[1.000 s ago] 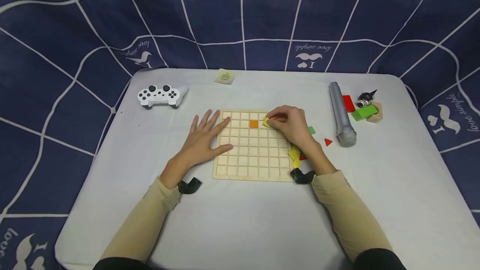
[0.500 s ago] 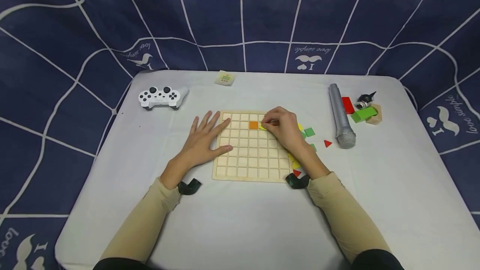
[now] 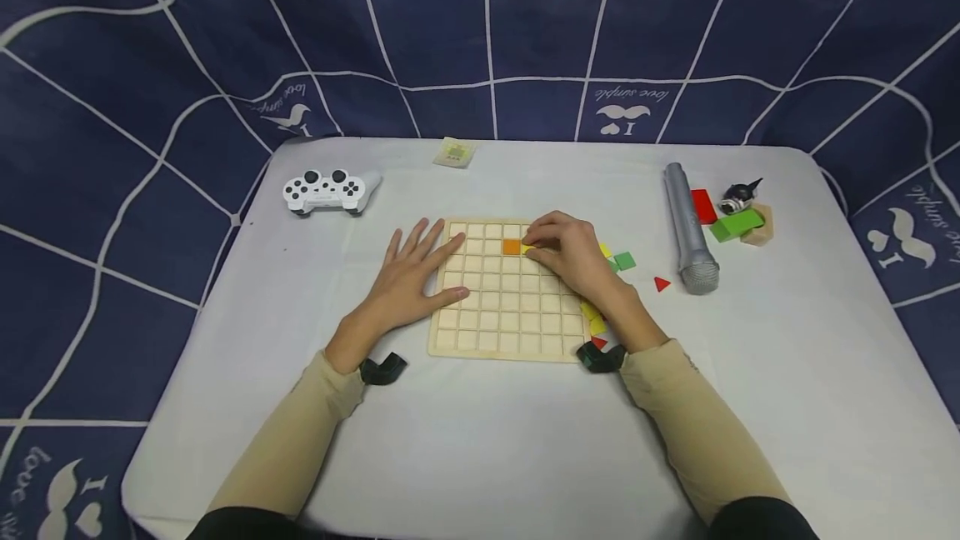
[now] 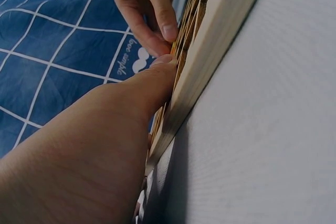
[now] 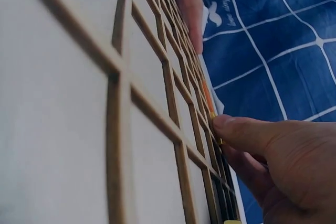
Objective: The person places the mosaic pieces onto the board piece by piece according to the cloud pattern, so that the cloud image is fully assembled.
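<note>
A wooden grid board (image 3: 495, 332) lies on the white table, with an orange square tile (image 3: 512, 247) set in a cell of its second row. My right hand (image 3: 564, 252) pinches a yellow tile (image 3: 528, 250) in the cell just right of the orange one; in the right wrist view the fingertips (image 5: 226, 125) press the yellow tile's edge (image 5: 217, 135) into the grid (image 5: 131, 103). My left hand (image 3: 411, 273) lies flat with straight fingers on the board's left edge (image 4: 210, 61), thumb on the frame.
Loose yellow, green (image 3: 625, 260) and red (image 3: 661, 283) tiles lie right of the board. A silver microphone (image 3: 688, 227), coloured blocks (image 3: 735, 223) and a small figure (image 3: 741, 194) sit at the right. A white game controller (image 3: 330, 190) and a small packet (image 3: 454, 153) lie at the back left.
My right hand has carried the yellow tile left and down into the cell beside the orange tile. The left hand has stayed on the board's edge.
</note>
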`<state>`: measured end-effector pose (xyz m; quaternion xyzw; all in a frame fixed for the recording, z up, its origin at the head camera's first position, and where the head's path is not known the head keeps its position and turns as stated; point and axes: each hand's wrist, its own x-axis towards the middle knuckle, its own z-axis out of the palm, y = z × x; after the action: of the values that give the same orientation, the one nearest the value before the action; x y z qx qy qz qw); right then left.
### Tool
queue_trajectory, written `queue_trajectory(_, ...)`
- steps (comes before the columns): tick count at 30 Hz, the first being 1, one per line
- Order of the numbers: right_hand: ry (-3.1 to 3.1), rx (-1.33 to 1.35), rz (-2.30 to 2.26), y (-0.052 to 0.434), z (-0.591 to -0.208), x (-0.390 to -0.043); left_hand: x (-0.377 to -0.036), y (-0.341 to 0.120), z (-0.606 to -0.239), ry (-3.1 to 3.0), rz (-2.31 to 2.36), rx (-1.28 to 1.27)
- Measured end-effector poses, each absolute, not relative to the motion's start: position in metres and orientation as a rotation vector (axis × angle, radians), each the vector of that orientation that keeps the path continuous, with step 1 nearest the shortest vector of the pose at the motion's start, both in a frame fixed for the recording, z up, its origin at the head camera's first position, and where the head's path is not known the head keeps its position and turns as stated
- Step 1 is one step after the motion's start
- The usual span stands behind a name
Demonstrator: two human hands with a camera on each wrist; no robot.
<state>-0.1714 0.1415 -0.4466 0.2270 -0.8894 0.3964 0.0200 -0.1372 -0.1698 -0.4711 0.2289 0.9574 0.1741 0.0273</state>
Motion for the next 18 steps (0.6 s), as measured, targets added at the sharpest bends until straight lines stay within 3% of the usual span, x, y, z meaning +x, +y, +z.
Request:
queue_trajectory(6,-2.749,0.689,1.280,0.148,-0.439,-0.172,-0.137,-0.169,-0.472,2.965,0.532,0.692)
queue_trajectory(14,-2.770,0.311,1.287,0.196,-0.416,-0.181,-0.139,-0.169,-0.468,2.957,0.531,0.708)
queue_trajectory(18,-2.987,0.246,1.193,0.216,-0.411,-0.182,-0.139,-0.169,-0.469,2.952,0.536,0.707)
